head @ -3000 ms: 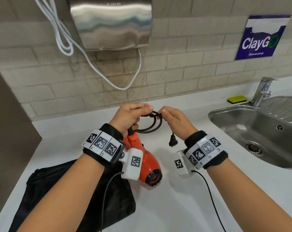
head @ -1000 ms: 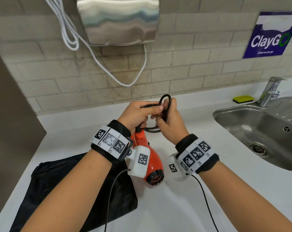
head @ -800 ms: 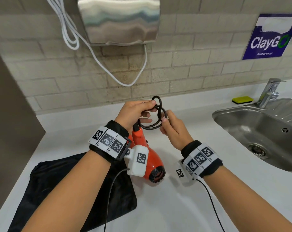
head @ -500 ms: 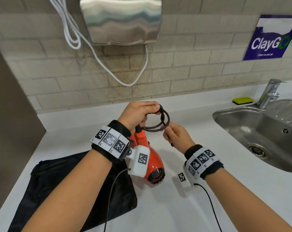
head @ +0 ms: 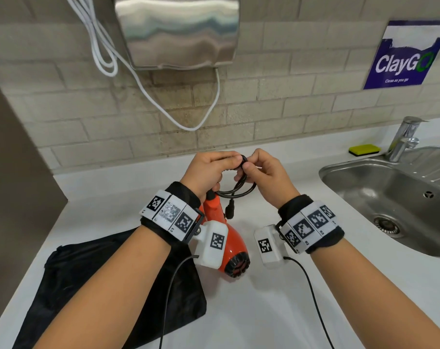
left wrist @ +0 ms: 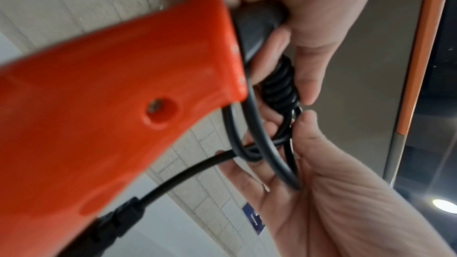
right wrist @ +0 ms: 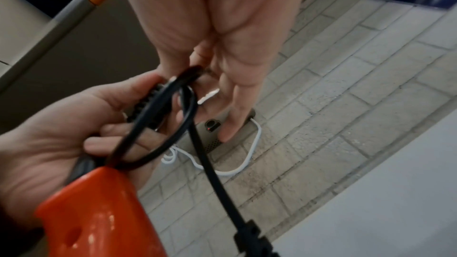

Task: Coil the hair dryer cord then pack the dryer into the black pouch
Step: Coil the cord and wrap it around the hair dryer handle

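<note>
The orange hair dryer (head: 225,231) hangs nozzle-down above the counter. My left hand (head: 235,161) grips the top of its handle and the ribbed cord sleeve (left wrist: 280,83), together with the black cord coil (head: 240,192). Beside it, my right hand (head: 246,165) pinches the top of the coil between thumb and forefinger (right wrist: 197,70), its other fingers straight. The short cord tail with the plug (head: 231,211) dangles below the loop next to the handle (left wrist: 111,124). The black pouch (head: 88,285) lies flat on the counter under my left forearm.
A steel sink (head: 390,197) with a faucet (head: 402,137) and a yellow sponge (head: 364,149) is at the right. On the brick wall hang a metal hand dryer (head: 176,31), its looped white cable (head: 150,91) and a blue sign (head: 405,54). A brown panel (head: 12,172) borders the left.
My right hand has risen from below the coil to its top, beside my left hand, and pinches the cord there. The plug now hangs under the loop.
</note>
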Demonstrator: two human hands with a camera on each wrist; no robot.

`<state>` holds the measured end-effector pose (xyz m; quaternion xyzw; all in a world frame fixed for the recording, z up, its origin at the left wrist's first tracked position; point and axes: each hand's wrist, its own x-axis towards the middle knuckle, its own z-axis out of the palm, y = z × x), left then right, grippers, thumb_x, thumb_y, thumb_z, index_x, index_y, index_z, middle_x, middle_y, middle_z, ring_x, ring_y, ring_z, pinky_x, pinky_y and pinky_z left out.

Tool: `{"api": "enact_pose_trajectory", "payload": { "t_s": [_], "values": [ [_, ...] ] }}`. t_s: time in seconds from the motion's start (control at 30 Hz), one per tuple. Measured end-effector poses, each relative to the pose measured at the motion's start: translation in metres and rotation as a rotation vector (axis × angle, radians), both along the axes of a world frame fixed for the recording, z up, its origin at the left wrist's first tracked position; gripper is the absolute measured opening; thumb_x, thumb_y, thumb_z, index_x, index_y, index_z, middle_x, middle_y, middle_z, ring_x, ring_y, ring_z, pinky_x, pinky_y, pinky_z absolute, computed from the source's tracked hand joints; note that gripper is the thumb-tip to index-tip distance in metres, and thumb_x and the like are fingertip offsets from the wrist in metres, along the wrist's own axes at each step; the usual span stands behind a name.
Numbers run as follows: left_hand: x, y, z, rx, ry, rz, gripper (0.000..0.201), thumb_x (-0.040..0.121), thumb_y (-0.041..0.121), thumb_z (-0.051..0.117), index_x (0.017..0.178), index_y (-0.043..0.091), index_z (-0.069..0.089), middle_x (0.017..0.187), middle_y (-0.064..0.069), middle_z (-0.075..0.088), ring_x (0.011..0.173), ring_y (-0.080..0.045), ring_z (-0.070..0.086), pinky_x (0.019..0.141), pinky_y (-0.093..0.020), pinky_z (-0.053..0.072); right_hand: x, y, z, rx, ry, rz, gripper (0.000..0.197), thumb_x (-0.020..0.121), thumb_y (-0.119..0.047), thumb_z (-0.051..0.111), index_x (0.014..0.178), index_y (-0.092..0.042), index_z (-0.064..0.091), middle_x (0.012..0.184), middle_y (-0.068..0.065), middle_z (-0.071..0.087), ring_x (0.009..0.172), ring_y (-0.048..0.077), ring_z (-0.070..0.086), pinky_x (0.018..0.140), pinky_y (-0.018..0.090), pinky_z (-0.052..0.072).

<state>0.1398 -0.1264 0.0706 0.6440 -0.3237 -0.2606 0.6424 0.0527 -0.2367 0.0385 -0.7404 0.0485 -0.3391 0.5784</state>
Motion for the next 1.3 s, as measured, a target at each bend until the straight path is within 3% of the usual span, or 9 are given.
{"api": "enact_pose_trajectory", "payload": {
  "t_s": [0.1,0.2,0.33,0.47,0.53,0.7,0.83,0.97,1.3],
  "values": [
    [0.001,0.003,0.0,0.012,-0.018,-0.043,0.008,0.085,0.017,0.062,0.088,0.017,0.069,0.075,-0.001,0.064,0.038,-0.005,0.027,0.034,-0.015,0.024,-0.002,-0.003,0.0,0.025,0.048,0.062,0.028,0.087,0.007,0.05,0.069,-0.014,0.043,0.061,-0.007,0.061,0.055,0.002,0.064,0.055,0.013,0.048],
    [0.0,0.003,-0.001,0.021,-0.023,-0.085,0.013,0.084,0.017,0.062,0.094,0.013,0.068,0.076,-0.002,0.064,0.037,-0.004,0.029,0.033,-0.015,0.026,-0.002,-0.001,0.001,0.042,0.065,0.097,0.03,0.081,0.011,0.055,0.07,-0.012,0.04,0.068,0.005,0.054,0.051,0.004,0.064,0.058,0.022,0.052],
    [-0.001,0.003,-0.001,0.017,-0.034,-0.08,0.011,0.082,0.018,0.065,0.092,0.014,0.069,0.076,-0.001,0.063,0.036,-0.003,0.029,0.034,-0.015,0.026,-0.001,-0.001,0.0,0.03,0.08,0.075,0.03,0.082,0.01,0.055,0.069,-0.012,0.04,0.066,0.004,0.049,0.045,0.0,0.054,0.046,0.013,0.045],
    [-0.001,0.005,0.0,0.037,-0.072,-0.071,0.021,0.075,0.022,0.072,0.093,0.012,0.07,0.061,0.009,0.061,0.035,-0.003,0.038,0.035,-0.015,0.031,0.0,0.001,-0.003,-0.123,0.171,0.019,0.018,0.083,-0.017,0.058,0.073,-0.004,0.049,0.062,-0.003,0.042,0.046,-0.003,0.041,0.048,0.009,0.034],
    [-0.001,0.007,0.001,0.038,-0.075,-0.066,0.014,0.076,0.019,0.072,0.088,0.012,0.07,0.053,0.013,0.061,0.034,-0.003,0.039,0.035,-0.015,0.031,-0.002,0.003,-0.004,-0.205,0.225,-0.009,0.038,0.081,-0.03,0.05,0.082,0.008,0.054,0.059,-0.005,0.04,0.048,-0.001,0.038,0.052,0.014,0.032],
    [0.007,0.012,0.001,0.015,-0.031,0.004,0.008,0.078,0.012,0.069,0.074,0.019,0.07,0.057,0.011,0.065,0.037,-0.004,0.03,0.035,-0.015,0.029,-0.017,-0.005,-0.004,-0.168,0.284,-0.035,0.04,0.098,-0.012,0.033,0.061,-0.018,0.046,0.047,-0.016,0.045,0.043,-0.005,0.042,0.049,0.007,0.033],
    [0.004,0.014,0.002,0.044,-0.065,-0.022,0.006,0.077,0.014,0.071,0.075,0.02,0.071,0.061,0.011,0.068,0.036,-0.004,0.031,0.035,-0.016,0.032,-0.014,-0.009,0.005,-0.339,0.238,-0.211,0.029,0.088,-0.027,0.034,0.062,-0.025,0.047,0.06,-0.003,0.048,0.052,-0.002,0.045,0.052,0.012,0.031],
    [0.002,0.014,0.003,0.057,-0.077,-0.032,0.006,0.072,0.029,0.073,0.076,0.025,0.071,0.065,0.01,0.07,0.038,-0.005,0.031,0.038,-0.018,0.031,-0.012,-0.007,0.016,-0.384,0.19,-0.333,0.031,0.097,-0.013,0.037,0.07,-0.013,0.051,0.072,0.012,0.055,0.07,0.021,0.049,0.055,0.011,0.032],
    [-0.003,0.017,0.01,0.176,-0.196,-0.237,0.009,0.08,0.022,0.067,0.087,0.026,0.07,0.063,0.011,0.065,0.04,-0.004,0.033,0.042,-0.019,0.035,-0.013,0.014,0.036,-0.527,0.09,-0.398,0.028,0.097,-0.012,0.038,0.081,0.002,0.057,0.067,0.0,0.053,0.059,0.005,0.045,0.056,0.009,0.035]
  ]
}}
